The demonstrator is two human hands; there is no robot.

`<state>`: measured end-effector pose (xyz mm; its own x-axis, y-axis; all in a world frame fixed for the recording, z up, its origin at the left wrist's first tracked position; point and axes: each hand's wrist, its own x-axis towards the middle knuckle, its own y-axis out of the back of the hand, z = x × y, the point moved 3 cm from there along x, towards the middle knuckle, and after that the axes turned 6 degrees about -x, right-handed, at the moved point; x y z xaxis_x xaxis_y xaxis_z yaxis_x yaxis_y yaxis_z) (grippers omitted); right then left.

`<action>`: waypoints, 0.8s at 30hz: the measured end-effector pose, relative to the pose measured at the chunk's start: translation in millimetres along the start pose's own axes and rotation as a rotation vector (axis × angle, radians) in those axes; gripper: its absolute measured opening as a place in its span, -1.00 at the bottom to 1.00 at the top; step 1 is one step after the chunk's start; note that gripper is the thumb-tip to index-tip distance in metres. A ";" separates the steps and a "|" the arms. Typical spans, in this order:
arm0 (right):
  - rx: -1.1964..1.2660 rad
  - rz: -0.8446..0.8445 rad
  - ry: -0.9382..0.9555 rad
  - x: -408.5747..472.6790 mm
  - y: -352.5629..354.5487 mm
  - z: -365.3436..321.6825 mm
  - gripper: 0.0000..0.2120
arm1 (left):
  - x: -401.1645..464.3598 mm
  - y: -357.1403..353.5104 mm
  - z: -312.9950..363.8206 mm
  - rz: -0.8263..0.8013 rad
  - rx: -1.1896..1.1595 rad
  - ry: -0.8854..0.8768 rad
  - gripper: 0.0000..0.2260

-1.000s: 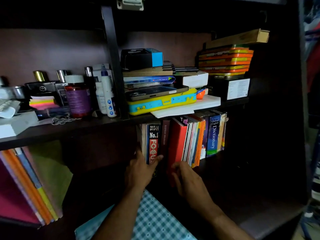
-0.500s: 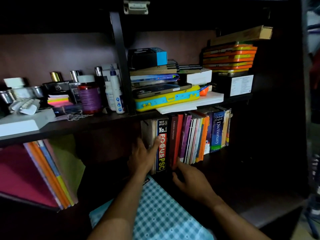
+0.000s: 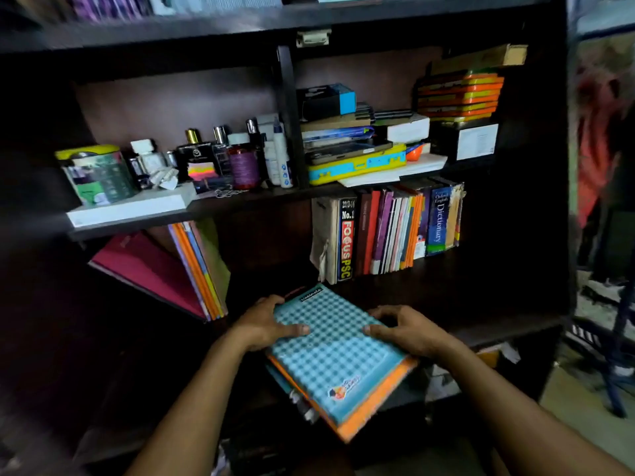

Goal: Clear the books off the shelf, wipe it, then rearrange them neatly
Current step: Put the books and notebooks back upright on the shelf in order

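Top-shelf books [image 3: 113,5] blurred, cut by frame edge; stack [image 3: 374,403] under checked notebook [image 3: 330,345] mostly hidden

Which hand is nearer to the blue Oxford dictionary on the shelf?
The right hand. It lies below the blue Oxford dictionary, slightly to its left; the left hand is much farther left, across the checked notebook.

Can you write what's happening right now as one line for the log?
left hand: grips checked notebook | right hand: grips it too | row of books: upright on shelf

A dark wooden shelving unit [image 3: 536,207] with a reddish-brown back panel [image 3: 178,108] stands in dim light; pale floor [image 3: 584,400] shows at right.
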<state>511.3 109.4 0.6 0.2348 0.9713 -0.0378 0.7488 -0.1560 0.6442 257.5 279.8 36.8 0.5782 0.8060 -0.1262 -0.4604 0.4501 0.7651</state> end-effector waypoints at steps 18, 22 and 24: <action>-0.058 0.514 0.335 10.1 19.3 -122.8 -0.87 | -90.3 73.2 50.8 0.681 -1.362 -0.225 -0.59; 0.076 0.460 0.386 28.0 -18.8 -176.0 -0.90 | -137.0 65.5 36.7 0.525 -1.395 -0.268 -0.58; 0.111 0.406 0.407 35.4 -44.4 -188.4 -0.90 | -150.1 50.2 6.2 0.551 -1.262 -0.133 -0.56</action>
<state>369.6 184.6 114.6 0.2765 0.8171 0.5059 0.7142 -0.5269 0.4607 151.8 179.1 98.1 0.1503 0.9816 0.1178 -0.8988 0.1853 -0.3973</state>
